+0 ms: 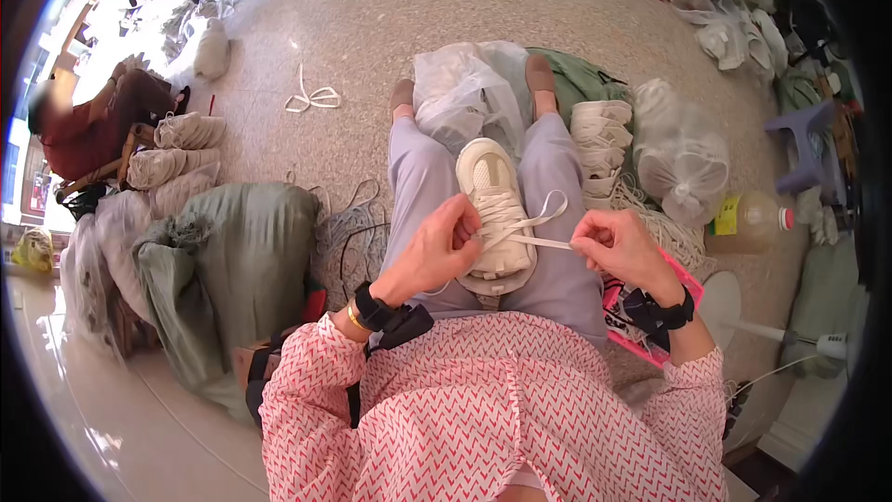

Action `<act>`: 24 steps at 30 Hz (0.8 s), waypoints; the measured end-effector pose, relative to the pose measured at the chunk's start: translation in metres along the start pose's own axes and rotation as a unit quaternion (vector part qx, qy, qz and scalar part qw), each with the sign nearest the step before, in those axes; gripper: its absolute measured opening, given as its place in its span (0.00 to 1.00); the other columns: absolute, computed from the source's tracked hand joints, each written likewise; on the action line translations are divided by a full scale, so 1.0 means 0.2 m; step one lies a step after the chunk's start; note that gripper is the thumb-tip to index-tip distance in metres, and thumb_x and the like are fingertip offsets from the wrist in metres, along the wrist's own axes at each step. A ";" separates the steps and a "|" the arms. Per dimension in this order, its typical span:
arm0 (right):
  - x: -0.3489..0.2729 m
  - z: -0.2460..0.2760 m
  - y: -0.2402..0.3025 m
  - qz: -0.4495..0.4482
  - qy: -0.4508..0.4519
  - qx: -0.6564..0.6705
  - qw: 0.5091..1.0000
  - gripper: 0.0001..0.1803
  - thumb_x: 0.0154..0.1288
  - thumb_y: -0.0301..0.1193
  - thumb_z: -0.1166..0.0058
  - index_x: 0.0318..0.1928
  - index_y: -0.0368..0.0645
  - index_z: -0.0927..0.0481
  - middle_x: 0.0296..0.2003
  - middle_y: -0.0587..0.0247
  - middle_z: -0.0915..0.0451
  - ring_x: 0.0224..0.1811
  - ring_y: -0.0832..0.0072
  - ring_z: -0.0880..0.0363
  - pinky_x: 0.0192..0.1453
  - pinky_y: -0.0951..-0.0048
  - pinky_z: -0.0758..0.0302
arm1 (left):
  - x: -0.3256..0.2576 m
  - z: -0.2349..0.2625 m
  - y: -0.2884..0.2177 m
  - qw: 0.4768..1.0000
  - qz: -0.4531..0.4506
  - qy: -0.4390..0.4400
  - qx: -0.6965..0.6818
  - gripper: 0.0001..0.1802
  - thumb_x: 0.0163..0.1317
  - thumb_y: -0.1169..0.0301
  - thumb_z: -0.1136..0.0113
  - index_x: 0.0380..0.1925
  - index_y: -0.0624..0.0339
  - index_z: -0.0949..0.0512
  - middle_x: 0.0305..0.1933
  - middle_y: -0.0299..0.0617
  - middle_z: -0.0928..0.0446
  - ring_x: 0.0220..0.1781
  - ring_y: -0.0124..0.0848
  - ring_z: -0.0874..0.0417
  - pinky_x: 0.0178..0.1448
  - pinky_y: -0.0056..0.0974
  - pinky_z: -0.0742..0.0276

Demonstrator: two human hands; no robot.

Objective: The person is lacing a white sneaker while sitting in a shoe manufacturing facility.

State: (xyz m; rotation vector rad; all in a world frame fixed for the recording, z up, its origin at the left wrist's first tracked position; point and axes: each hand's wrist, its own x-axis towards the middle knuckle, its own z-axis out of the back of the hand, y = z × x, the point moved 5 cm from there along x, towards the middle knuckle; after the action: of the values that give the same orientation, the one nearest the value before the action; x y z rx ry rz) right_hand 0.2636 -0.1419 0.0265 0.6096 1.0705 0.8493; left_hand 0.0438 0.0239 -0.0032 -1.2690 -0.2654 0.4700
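The left hand (437, 251) rests on the laced front of a cream shoe (495, 209), fingers curled down on the laces, while the right hand (621, 246), at 3 o'clock from the shoe, is pinched shut on a flat white lace (544, 242) pulled taut from the eyelets. The shoe lies on the person's lap, toe toward 12 o'clock, with a clear bag (465, 93) just beyond it.
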 end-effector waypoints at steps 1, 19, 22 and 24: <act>0.00 0.00 0.04 0.036 -0.031 0.001 0.999 0.07 0.70 0.30 0.35 0.40 0.39 0.16 0.37 0.68 0.14 0.27 0.77 0.16 0.32 0.77 0.22 | -0.01 0.00 0.00 1.000 0.016 -0.012 -0.012 0.10 0.62 0.75 0.37 0.38 0.62 0.29 0.35 0.40 0.27 0.32 0.29 0.27 0.38 0.35 0.27; 0.21 -0.12 0.16 0.124 0.021 0.162 0.979 0.04 0.72 0.24 0.39 0.44 0.38 0.18 0.30 0.72 0.18 0.26 0.90 0.25 0.29 0.83 0.28 | -0.14 0.04 0.06 0.988 0.096 0.015 -0.121 0.09 0.69 0.72 0.33 0.34 0.60 0.24 0.28 0.29 0.25 0.28 0.17 0.27 0.31 0.28 0.32; 0.23 -0.10 0.10 0.128 0.025 0.209 0.969 0.05 0.72 0.25 0.38 0.45 0.39 0.18 0.31 0.74 0.19 0.26 0.92 0.27 0.29 0.85 0.30 | -0.22 0.21 -0.03 0.981 0.150 0.068 -0.100 0.09 0.71 0.71 0.34 0.34 0.57 0.25 0.27 0.26 0.27 0.27 0.15 0.29 0.30 0.26 0.35; 0.22 -0.10 0.10 0.133 0.028 0.219 0.966 0.06 0.72 0.26 0.37 0.46 0.40 0.18 0.31 0.74 0.19 0.26 0.92 0.27 0.29 0.86 0.31 | -0.31 0.35 -0.04 0.972 0.203 0.074 -0.095 0.09 0.70 0.72 0.33 0.34 0.57 0.25 0.27 0.26 0.27 0.27 0.15 0.30 0.30 0.26 0.35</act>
State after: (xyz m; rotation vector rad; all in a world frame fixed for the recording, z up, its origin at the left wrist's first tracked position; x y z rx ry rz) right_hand 0.2483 -0.0927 0.0129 1.1266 1.2578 0.8670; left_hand -0.0392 0.0515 0.0283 -1.5454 0.0830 0.7068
